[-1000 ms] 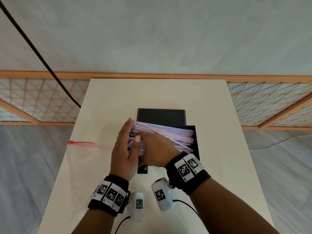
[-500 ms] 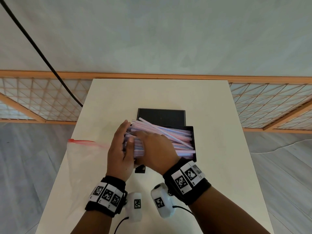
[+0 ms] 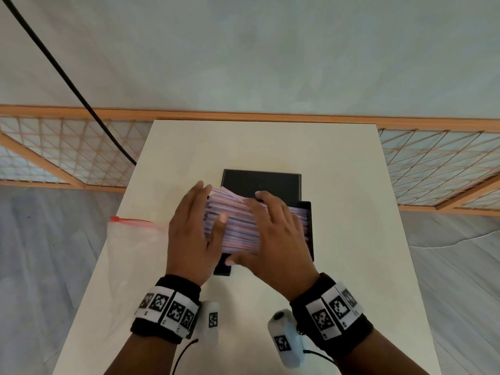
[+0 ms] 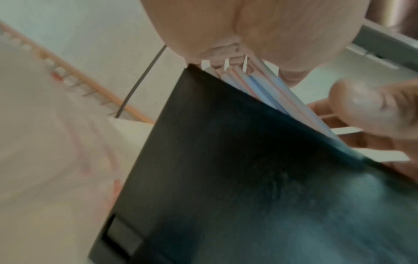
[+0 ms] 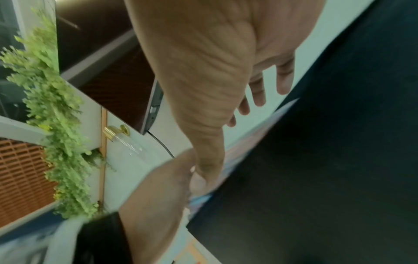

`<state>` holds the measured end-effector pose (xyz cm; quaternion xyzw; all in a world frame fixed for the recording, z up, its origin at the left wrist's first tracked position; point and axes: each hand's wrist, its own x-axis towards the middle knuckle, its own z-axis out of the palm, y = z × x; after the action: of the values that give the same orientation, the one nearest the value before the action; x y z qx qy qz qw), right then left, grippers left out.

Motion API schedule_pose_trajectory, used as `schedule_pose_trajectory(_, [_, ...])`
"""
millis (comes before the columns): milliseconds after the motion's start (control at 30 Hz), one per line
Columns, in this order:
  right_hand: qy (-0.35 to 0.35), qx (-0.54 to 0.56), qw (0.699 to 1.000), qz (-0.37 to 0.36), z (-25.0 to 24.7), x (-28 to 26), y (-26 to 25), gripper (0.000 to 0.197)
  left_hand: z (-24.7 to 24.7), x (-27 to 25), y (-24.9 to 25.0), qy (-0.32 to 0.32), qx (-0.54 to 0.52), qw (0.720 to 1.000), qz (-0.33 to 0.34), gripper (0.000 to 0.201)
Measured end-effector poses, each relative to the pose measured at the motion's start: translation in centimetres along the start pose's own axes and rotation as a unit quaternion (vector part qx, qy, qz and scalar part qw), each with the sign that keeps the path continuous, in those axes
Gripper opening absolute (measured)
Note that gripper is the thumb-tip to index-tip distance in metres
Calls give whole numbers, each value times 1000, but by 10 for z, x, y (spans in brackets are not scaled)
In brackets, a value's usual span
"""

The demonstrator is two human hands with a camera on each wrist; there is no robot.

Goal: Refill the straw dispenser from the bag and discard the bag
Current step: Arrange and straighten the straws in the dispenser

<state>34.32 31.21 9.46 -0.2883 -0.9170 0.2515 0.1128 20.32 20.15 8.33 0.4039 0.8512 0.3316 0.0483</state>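
A black straw dispenser (image 3: 308, 228) stands open mid-table, its lid (image 3: 261, 182) tipped back. A thick bundle of pink and blue straws (image 3: 238, 226) lies across its top, sticking out past the left wall. My left hand (image 3: 192, 234) stands with straight fingers against the straws' left ends, thumb laid over them. My right hand (image 3: 276, 234) rests flat on the bundle with fingers spread. The left wrist view shows straw ends (image 4: 260, 85) above the dispenser's black wall (image 4: 226, 160). The clear bag (image 3: 130, 244) with a red zip lies flat at the table's left edge.
The cream table (image 3: 351, 293) ends close on both sides, with floor below. A wooden lattice rail (image 3: 54, 152) runs behind it, and a black cable (image 3: 67, 74) hangs at the back left. In the right wrist view a green plant (image 5: 52, 107) hangs off to the side.
My right hand has let go of the bundle's left part and spread flat further right on top. The straws have settled lower and more level in the dispenser. My left hand stays at their left ends.
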Motion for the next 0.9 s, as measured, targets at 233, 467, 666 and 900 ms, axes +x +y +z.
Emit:
schedule_pose_trajectory(233, [-42,-55,997,28,10,-3,8,109,4,32,8,-150,230,957,92,59])
schedule_pose_trajectory(467, [-61,-58,996,29,15,-2,13,111,8,26,1,-133,191,967,100,48])
schedule_pose_trajectory(666, [-60,-87,994,7,18,4,23,109,12,20,-11,-64,157,974,151,41])
schedule_pose_trajectory(900, [-53,-59,997,6,13,5,22,71,17,23,-14,-15,135,974,180,38])
